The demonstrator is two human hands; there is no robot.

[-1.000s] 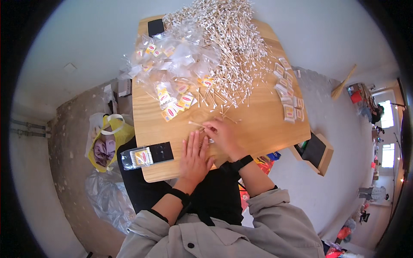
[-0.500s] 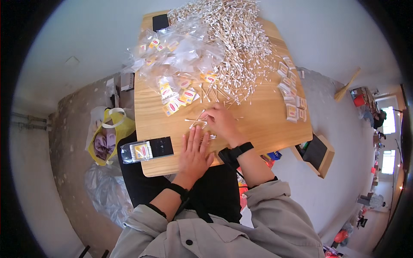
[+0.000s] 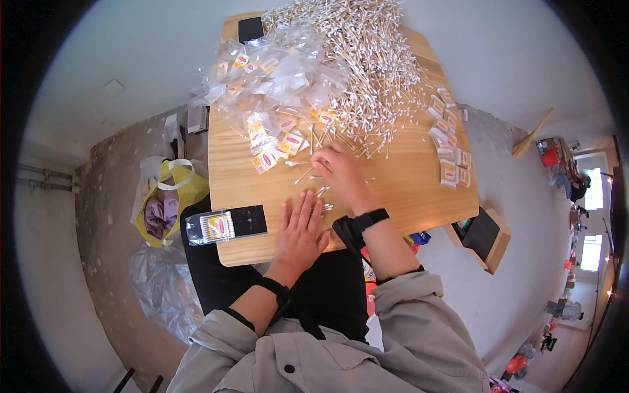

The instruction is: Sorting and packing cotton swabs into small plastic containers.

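Resting the left hand (image 3: 300,234) flat on the wooden surface (image 3: 413,187), fingers slightly apart, just beside a few cotton swabs (image 3: 326,207). At left, partly past the surface's edge, a clear packet of swabs (image 3: 216,227) on a flat black object (image 3: 250,221). Farther in, curling the right hand (image 3: 339,171) with fingertips bent at a loose swab (image 3: 299,163); cannot tell whether pinched. Beyond, yellow-and-white cards (image 3: 289,143) at left and small packs (image 3: 448,173) at right. Farthest, clear bags (image 3: 282,85) beside a large heap of loose swabs (image 3: 380,78).
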